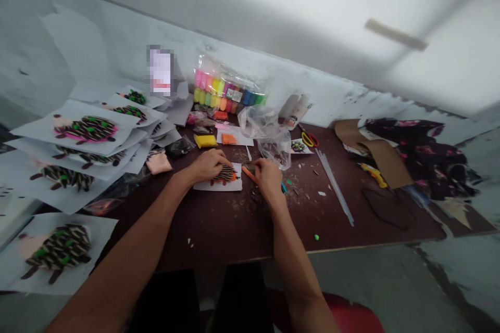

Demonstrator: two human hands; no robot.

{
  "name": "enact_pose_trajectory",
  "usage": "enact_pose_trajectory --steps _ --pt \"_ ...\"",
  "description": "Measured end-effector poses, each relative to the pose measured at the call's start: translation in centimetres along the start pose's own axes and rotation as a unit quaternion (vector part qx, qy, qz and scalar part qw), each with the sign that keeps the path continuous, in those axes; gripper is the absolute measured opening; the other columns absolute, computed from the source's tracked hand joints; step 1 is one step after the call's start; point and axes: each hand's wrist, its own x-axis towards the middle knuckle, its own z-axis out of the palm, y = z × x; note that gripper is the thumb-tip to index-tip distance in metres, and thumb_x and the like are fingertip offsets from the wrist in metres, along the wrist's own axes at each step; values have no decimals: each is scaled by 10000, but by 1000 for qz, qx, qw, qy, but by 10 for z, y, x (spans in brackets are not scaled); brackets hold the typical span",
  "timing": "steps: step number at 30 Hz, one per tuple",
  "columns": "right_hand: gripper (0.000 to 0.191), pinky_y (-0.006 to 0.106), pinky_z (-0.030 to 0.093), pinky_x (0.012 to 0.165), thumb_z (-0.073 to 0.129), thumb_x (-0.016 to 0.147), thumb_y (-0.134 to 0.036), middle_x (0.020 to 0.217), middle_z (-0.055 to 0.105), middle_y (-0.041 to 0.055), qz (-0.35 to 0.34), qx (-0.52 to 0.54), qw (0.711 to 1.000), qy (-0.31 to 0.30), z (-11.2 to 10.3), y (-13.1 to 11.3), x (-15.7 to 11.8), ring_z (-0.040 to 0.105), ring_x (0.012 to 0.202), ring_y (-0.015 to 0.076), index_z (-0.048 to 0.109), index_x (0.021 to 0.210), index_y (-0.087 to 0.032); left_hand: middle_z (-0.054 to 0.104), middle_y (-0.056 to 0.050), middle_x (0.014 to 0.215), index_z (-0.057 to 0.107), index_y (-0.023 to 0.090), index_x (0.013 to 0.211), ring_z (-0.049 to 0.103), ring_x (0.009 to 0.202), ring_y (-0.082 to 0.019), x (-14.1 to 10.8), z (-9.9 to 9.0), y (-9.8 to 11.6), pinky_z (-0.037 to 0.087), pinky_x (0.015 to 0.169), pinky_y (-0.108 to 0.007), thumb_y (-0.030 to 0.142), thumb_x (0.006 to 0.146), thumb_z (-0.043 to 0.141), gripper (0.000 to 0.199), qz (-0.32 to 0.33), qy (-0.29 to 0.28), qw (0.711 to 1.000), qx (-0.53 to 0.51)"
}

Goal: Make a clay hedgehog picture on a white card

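Note:
A small white card with a clay hedgehog picture (226,174) lies on the dark red table, its dark spikes set over an orange body. My left hand (210,164) rests on the left part of this picture with bent fingers, holding it down and covering some of it. Just right of the card, my right hand (269,176) is closed, fingertips pinched low over the tabletop. What they pinch is too small to make out. An orange stick-like tool (248,174) lies beside those fingers, and a blue piece (283,187) shows past the hand.
Finished hedgehog sheets (89,127) are stacked at left. Behind are yellow clay (205,141), orange clay (228,138), a bag of coloured clay (230,88) and crumpled plastic (269,135). Scissors (309,139), glue sticks (335,187) and a yellow glue gun (374,175) lie at right.

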Motion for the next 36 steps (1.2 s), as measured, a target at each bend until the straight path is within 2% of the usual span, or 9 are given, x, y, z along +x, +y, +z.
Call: enact_pose_trajectory --steps 7,13,17,21,24,27,31,36 --pt "244 280 427 754 543 935 -224 937 694 75 -34 16 999 -3 6 11 10 614 856 187 778 1002 -224 685 -68 982 732 182 1183 632 902 -170 1 1 -1 506 841 -276 83 774 463 499 -15 33 999 -21" --pt "222 275 418 816 620 920 -262 1014 673 100 -77 5 997 -26 10 2 19 580 944 195 769 1075 -206 666 -67 946 743 147 1132 621 856 -161 0 0 -1 514 828 -286 38 740 454 498 -28 55 997 -43" --pt "185 282 411 832 611 914 -233 1015 662 106 -84 -5 996 -32 13 -1 23 571 950 198 768 994 -178 646 -47 922 748 176 1102 619 842 -156 -3 -1 2 531 827 -305 32 741 452 488 -37 84 994 -52" --pt "178 293 409 837 555 909 -169 998 669 117 -95 6 995 -13 13 -1 24 569 930 206 727 950 -146 654 -58 919 750 155 1077 619 840 -158 -3 -2 0 529 818 -301 24 742 450 468 -42 87 994 -56" --pt "255 285 423 819 482 914 -145 968 688 94 -83 89 992 18 11 1 19 588 892 197 695 1055 -149 670 -61 927 751 158 1067 625 860 -161 -1 -2 -3 520 824 -299 33 745 461 451 -35 90 993 -61" --pt "368 274 444 796 412 910 -140 956 695 66 -88 193 977 30 8 2 12 604 850 178 675 1164 -182 681 -64 941 752 170 1067 632 884 -167 -1 -2 -6 516 837 -305 42 751 461 448 -32 88 993 -67" --pt "286 263 454 710 481 873 -228 827 681 32 -84 293 952 14 7 2 4 579 721 159 718 1023 -176 683 -84 965 749 144 1082 637 893 -167 0 0 -7 512 831 -289 50 756 452 450 -43 82 993 -67" --pt "176 250 446 636 628 784 -324 718 657 5 -44 400 915 -18 7 -1 -4 570 651 143 678 836 -163 677 -67 946 751 155 1058 629 874 -158 -2 -1 -6 518 826 -287 50 756 450 439 -46 92 992 -67"
